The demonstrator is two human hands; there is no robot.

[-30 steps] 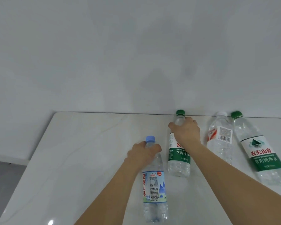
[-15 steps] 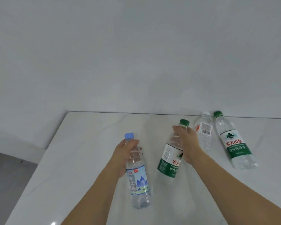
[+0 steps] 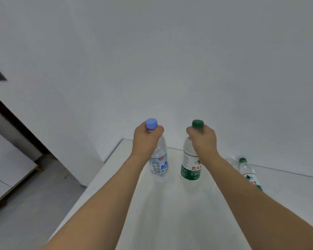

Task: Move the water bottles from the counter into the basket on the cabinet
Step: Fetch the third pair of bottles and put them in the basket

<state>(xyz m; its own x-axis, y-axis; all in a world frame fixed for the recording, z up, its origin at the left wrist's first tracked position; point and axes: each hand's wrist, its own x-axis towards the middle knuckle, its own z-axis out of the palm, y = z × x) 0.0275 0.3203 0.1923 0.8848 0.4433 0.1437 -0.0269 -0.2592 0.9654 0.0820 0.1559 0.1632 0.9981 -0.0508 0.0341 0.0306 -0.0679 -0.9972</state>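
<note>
My left hand (image 3: 145, 139) grips the neck of a blue-capped water bottle (image 3: 159, 165), held upright above the white counter (image 3: 170, 213). My right hand (image 3: 203, 139) grips the neck of a green-capped bottle with a green label (image 3: 190, 170), also upright and lifted. Another green-capped bottle (image 3: 249, 175) lies on the counter to the right, partly behind my right forearm, and a clear bottle beside it is mostly hidden. No basket is in view.
A plain white wall (image 3: 170, 69) stands behind the counter. The counter's left edge drops to a grey floor (image 3: 34, 204). A white cabinet with a dark frame (image 3: 5, 159) stands at the far left.
Both hands have lifted their bottles off the counter and turned them upright. The view has swung left, bringing the floor and the cabinet into sight.
</note>
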